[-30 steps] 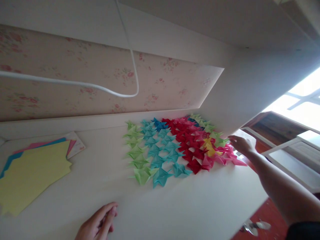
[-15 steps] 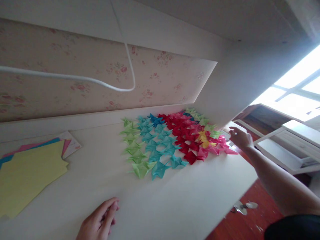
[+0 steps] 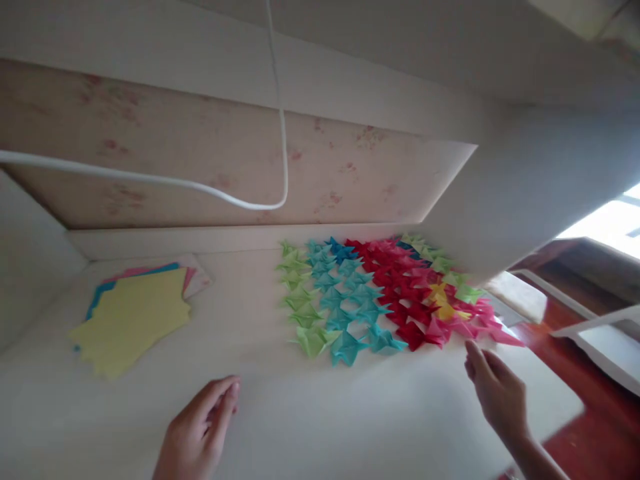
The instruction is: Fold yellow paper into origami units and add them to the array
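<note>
Rows of folded paper cranes stand on a white desk [image 3: 310, 407]: light green cranes [image 3: 303, 300], turquoise cranes [image 3: 345, 287], red cranes [image 3: 403, 293], pink cranes [image 3: 480, 320] and a yellow crane [image 3: 443, 301]. My left hand [image 3: 197, 427] rests low over the desk, left of the cranes, fingers curled and thumb against them; nothing shows in it. My right hand [image 3: 497, 393] hovers just in front of the pink cranes, apart from them, with its fingers curled in and nothing visible between them.
A stack of coloured paper, yellow sheet [image 3: 140, 310] on top, lies on the left. A white cable [image 3: 200, 187] hangs before the flowered wall [image 3: 345, 173]. A white side panel [image 3: 505, 200] stands behind the cranes at right. Beyond the desk's right edge is a red floor [image 3: 595, 427].
My right hand has drawn back from beside the panel at the far right to in front of the pink cranes, and its fingers have curled. My left hand stays put. The view has turned left.
</note>
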A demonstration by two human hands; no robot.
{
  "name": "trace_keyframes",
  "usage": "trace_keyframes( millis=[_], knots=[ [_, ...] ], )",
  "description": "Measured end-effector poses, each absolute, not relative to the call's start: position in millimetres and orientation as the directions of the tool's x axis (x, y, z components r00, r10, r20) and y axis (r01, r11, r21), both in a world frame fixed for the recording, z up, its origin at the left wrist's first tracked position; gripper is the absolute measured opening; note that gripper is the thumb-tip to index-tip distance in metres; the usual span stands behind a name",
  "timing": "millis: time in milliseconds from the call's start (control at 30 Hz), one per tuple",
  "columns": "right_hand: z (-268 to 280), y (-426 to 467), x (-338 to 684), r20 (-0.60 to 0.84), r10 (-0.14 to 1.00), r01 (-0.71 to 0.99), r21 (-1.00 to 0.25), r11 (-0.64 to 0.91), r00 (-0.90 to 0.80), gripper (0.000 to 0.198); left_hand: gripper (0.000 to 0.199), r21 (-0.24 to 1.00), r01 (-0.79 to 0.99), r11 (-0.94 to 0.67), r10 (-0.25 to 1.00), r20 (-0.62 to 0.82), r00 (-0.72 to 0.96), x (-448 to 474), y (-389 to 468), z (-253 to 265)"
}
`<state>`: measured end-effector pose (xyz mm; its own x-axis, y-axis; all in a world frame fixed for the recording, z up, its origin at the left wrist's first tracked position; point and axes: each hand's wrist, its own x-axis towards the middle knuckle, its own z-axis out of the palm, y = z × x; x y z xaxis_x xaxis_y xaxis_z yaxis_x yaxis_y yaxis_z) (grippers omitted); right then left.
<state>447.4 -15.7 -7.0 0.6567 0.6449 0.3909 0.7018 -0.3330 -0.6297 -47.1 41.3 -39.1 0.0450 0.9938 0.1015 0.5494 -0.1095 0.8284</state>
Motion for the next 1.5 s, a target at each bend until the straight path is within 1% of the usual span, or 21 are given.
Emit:
trace_keyframes(
  millis=[67, 100, 133, 167, 233, 267, 367, 400, 467, 567, 667, 767, 900, 1067, 1200, 1367, 1500],
  knots=[
    [-17, -18, 414, 0.314, 0.686, 0.649, -0.698, -0.301, 0.656, 0.056, 0.030, 0.718, 0.682, -0.140, 0.974, 0.225, -0.036, -83, 53, -25],
    [-22, -20, 398, 0.268, 0.727, 0.632, -0.721, -0.284, 0.633, 0.056, 0.031, 0.635, 0.755, -0.163, 0.956, 0.292, -0.038, -103, 60, -17],
    [-26, -22, 383, 0.250, 0.751, 0.627, -0.732, -0.266, 0.611, 0.056, 0.032, 0.532, 0.824, -0.193, 0.935, 0.353, -0.009, -124, 68, -10],
    [-30, -25, 370, 0.229, 0.785, 0.631, -0.734, -0.249, 0.575, 0.057, 0.034, 0.430, 0.875, -0.220, 0.927, 0.371, 0.051, -144, 77, -4],
    [-37, -29, 348, 0.185, 0.867, 0.663, -0.722, -0.200, 0.463, 0.056, 0.044, 0.238, 0.941, -0.240, 0.929, 0.338, 0.151, -177, 94, 3],
    [-40, -30, 340, 0.165, 0.901, 0.679, -0.715, -0.170, 0.400, 0.054, 0.051, 0.169, 0.961, -0.219, 0.940, 0.301, 0.162, -189, 102, 4],
    [-47, -30, 323, 0.124, 0.961, 0.720, -0.687, -0.097, 0.247, 0.051, 0.059, 0.018, 0.987, -0.162, 0.978, 0.134, 0.158, -205, 122, -1],
    [-49, -30, 321, 0.115, 0.969, 0.735, -0.673, -0.084, 0.216, 0.050, 0.059, 0.006, 0.987, -0.163, 0.982, 0.101, 0.161, -206, 126, -5],
    [-51, -29, 319, 0.106, 0.979, 0.764, -0.642, -0.064, 0.172, 0.049, 0.052, -0.004, 0.989, -0.149, 0.987, 0.066, 0.149, -206, 132, -12],
    [-52, -28, 320, 0.107, 0.987, 0.799, -0.600, -0.034, 0.122, 0.047, 0.043, 0.007, 0.990, -0.141, 0.990, 0.016, 0.141, -202, 135, -17],
    [-52, -29, 322, 0.096, 0.994, 0.827, -0.562, 0.009, 0.054, 0.044, 0.039, 0.020, 0.990, -0.143, 0.990, -0.017, 0.143, -199, 134, -14],
    [-52, -28, 323, 0.098, 0.995, 0.838, -0.545, 0.038, 0.018, 0.043, 0.039, 0.022, 0.990, -0.142, 0.989, -0.041, 0.143, -193, 129, -8],
    [-54, -27, 323, 0.145, 0.989, 0.848, -0.525, 0.068, 0.011, 0.044, 0.043, 0.015, 0.989, -0.145, 0.986, -0.078, 0.146, -186, 123, -1],
    [-53, -27, 322, 0.155, 0.988, 0.869, -0.488, 0.081, -0.005, 0.044, 0.050, -0.030, 0.996, -0.085, 0.990, -0.115, 0.081, -186, 122, 4],
    [-49, -28, 321, 0.137, 0.990, 0.877, -0.474, 0.083, -0.019, 0.044, 0.054, -0.057, 0.998, -0.040, 0.995, -0.095, 0.035, -184, 123, 4],
    [-47, -28, 319, 0.123, 0.992, 0.878, -0.473, 0.070, -0.013, 0.043, 0.044, -0.066, 0.998, -0.009, 1.000, -0.001, 0.009, -174, 122, 2],
    [-47, -27, 320, 0.109, 0.994, 0.868, -0.491, 0.073, -0.023, 0.042, 0.035, -0.064, 0.998, 0.002, 0.997, 0.079, 0.003, -172, 116, 10]
  ],
)
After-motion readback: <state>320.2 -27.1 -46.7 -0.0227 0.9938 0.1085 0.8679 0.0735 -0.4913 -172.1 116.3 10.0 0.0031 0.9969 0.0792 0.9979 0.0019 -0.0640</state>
